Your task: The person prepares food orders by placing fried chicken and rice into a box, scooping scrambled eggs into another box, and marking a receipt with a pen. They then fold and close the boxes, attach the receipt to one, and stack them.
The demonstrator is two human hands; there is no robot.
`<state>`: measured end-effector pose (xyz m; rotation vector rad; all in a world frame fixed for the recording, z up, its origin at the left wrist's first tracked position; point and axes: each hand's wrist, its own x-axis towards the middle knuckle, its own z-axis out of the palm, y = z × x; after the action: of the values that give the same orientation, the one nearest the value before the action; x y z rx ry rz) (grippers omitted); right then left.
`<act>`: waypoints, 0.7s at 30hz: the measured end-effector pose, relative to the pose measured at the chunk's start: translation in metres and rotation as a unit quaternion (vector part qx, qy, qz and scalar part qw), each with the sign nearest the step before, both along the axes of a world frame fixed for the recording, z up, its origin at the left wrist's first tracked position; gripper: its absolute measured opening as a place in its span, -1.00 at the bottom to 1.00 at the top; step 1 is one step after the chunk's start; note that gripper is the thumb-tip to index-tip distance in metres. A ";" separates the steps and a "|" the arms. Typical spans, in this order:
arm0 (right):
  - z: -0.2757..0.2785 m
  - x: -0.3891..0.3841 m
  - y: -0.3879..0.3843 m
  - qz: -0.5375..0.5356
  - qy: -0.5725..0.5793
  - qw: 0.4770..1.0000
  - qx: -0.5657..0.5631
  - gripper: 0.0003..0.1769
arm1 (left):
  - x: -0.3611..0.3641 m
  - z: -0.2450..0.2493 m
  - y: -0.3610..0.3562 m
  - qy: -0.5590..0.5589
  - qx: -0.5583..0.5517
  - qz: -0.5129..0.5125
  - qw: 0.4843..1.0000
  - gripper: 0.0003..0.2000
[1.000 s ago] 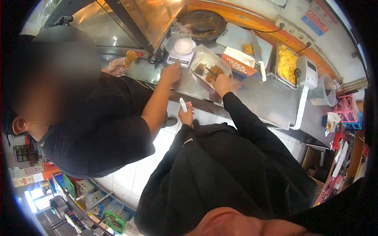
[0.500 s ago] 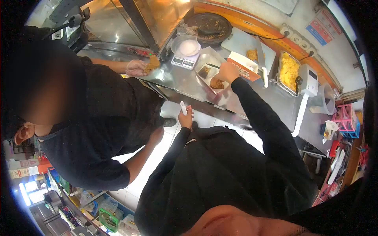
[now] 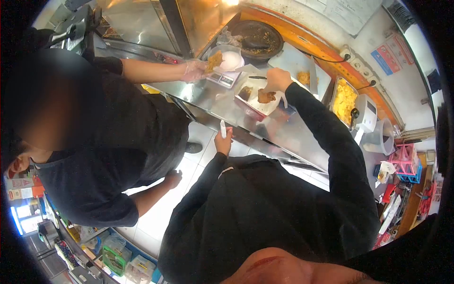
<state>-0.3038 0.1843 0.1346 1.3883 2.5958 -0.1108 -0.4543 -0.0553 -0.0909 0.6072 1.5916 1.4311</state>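
Observation:
My left hand (image 3: 223, 141), low in front of the counter, has its fingers wrapped around a slim white marker-like stick (image 3: 223, 128) that points up. My right hand (image 3: 279, 79) is closed over the far side of an open cardboard food box (image 3: 255, 114) on the counter; what it grips I cannot tell. A thin dark strip (image 3: 257, 77) shows just left of its fingers. Right below the hand is a browned piece of fried chicken (image 3: 266, 96). A dark sachet-like item (image 3: 245, 93) lies at the box's left side.
At left stands a co-worker; their gloved hand (image 3: 196, 71) holds a fried piece (image 3: 214, 62) by the kitchen scale (image 3: 223, 79). Behind are a stone mortar (image 3: 257, 39), a cutting board (image 3: 289, 56) with a knife (image 3: 313, 75), and a tray of yellow food (image 3: 344, 102).
My right hand and the chicken have shifted up relative to the box. The orange-printed panel beside that hand is out of sight. The co-worker's gloved hand moved right, to the scale.

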 end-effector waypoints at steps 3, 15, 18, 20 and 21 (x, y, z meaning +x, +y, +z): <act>0.025 -0.001 0.023 0.024 -0.039 0.996 -0.071 -0.55 | -0.004 0.001 0.006 0.007 -0.010 0.011 1.000 -0.82; 0.172 -0.031 0.164 0.030 -0.048 0.998 -0.025 -0.60 | -0.033 -0.027 -0.003 0.024 -0.076 0.028 0.996 -0.82; 0.137 -0.033 0.204 -0.001 -0.028 0.997 0.078 -0.65 | -0.039 -0.032 -0.020 0.040 -0.074 0.070 0.994 -0.81; 0.096 -0.032 0.231 -0.031 -0.013 0.991 0.127 -0.64 | -0.046 -0.036 -0.034 0.034 -0.089 0.084 0.992 -0.81; 0.071 -0.030 0.247 -0.048 -0.004 0.990 0.133 -0.60 | -0.051 -0.038 -0.042 0.033 -0.102 0.088 0.990 -0.81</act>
<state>-0.3335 0.4310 0.2059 1.5965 2.6098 0.2360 -0.5055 -0.0972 -0.1287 0.4066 1.8549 1.3622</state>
